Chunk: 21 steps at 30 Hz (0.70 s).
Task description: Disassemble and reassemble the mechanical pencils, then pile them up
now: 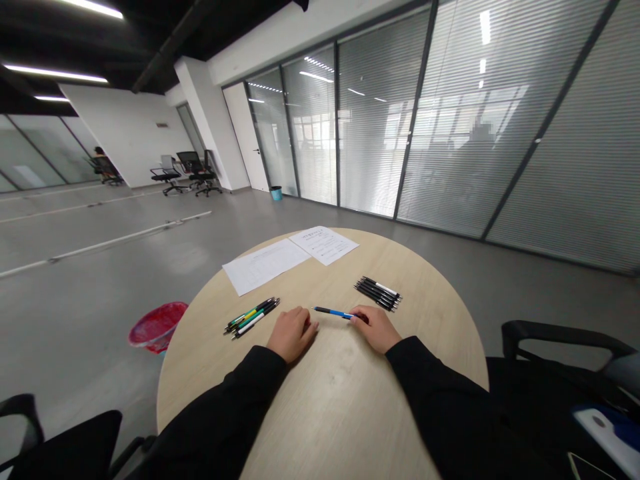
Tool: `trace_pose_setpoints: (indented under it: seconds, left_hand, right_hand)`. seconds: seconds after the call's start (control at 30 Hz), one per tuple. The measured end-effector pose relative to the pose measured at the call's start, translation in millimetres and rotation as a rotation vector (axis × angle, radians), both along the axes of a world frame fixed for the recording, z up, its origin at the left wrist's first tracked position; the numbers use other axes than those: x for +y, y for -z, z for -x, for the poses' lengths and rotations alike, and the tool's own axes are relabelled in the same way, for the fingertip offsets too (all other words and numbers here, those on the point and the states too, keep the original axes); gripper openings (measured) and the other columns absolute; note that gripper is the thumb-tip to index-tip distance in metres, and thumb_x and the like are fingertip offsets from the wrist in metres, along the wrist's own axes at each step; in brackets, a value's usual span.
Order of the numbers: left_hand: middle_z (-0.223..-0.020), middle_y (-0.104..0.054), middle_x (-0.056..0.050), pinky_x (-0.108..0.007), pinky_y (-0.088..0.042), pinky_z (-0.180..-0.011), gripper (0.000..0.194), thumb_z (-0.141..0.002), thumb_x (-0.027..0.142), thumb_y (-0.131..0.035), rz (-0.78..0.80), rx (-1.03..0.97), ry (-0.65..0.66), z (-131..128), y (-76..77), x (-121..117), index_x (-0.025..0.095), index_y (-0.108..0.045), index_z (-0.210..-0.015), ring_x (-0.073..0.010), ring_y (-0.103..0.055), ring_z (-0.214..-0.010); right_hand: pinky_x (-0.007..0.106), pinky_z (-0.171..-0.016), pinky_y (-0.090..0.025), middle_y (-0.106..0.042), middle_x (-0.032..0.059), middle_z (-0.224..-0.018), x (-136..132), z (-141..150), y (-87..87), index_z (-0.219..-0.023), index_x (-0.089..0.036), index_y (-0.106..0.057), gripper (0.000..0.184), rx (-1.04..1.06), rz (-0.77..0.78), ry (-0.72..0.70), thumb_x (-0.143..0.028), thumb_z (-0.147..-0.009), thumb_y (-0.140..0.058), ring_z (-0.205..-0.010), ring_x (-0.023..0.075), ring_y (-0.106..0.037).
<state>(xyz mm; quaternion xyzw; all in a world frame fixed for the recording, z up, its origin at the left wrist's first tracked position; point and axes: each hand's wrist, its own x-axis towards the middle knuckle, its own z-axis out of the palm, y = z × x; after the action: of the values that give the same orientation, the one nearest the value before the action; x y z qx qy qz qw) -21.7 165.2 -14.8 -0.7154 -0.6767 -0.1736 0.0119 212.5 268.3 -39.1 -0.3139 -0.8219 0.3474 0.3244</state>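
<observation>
My right hand [376,329] pinches one end of a blue pen with a dark front part [334,313], held just over the wooden table with its tip pointing left. My left hand [294,333] rests on the table near that tip, fingers curled in; what is inside them, if anything, is hidden. Left of this hand lies a loose bunch of pens [251,318] in green, yellow, white and black. Beyond my right hand, several black pens, one with a white barrel [379,293], lie side by side in a neat row.
Two printed paper sheets [265,265] lie at the far side of the round table [340,400]. A red bin [157,325] stands on the floor at left. Black chairs [565,340] flank the table; a phone-like white object [607,433] lies on the right one.
</observation>
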Motion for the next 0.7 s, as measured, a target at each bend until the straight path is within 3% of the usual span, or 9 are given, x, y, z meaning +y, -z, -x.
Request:
trace_pose_setpoints:
  seconds: [0.3,0.7]
  left_hand:
    - [-0.076,-0.058,-0.007,-0.036,-0.035,-0.071,0.032,-0.095,0.039,-0.045,0.007,0.078,0.024,-2.7,0.0,-0.4,0.020,-0.058,-0.073,-0.0230,-0.056,-0.075]
    - [-0.074,-0.060,-0.007,-0.036,-0.038,-0.071,0.033,-0.095,0.034,-0.040,-0.002,-0.053,-0.008,0.8,1.6,3.0,0.020,-0.056,-0.070,-0.0228,-0.057,-0.073]
  right_hand:
    - [0.025,-0.060,-0.037,-0.065,0.0017,-0.071,-1.2,0.1,-1.9,-0.087,-0.017,-0.072,0.015,0.002,-0.007,0.001,-0.022,-0.087,-0.058,-0.064,0.0145,-0.054]
    - [0.025,-0.061,-0.037,-0.065,0.0012,-0.071,-0.3,0.2,-1.8,-0.086,-0.018,-0.072,0.014,0.005,-0.011,0.008,-0.021,-0.086,-0.058,-0.064,0.0149,-0.054]
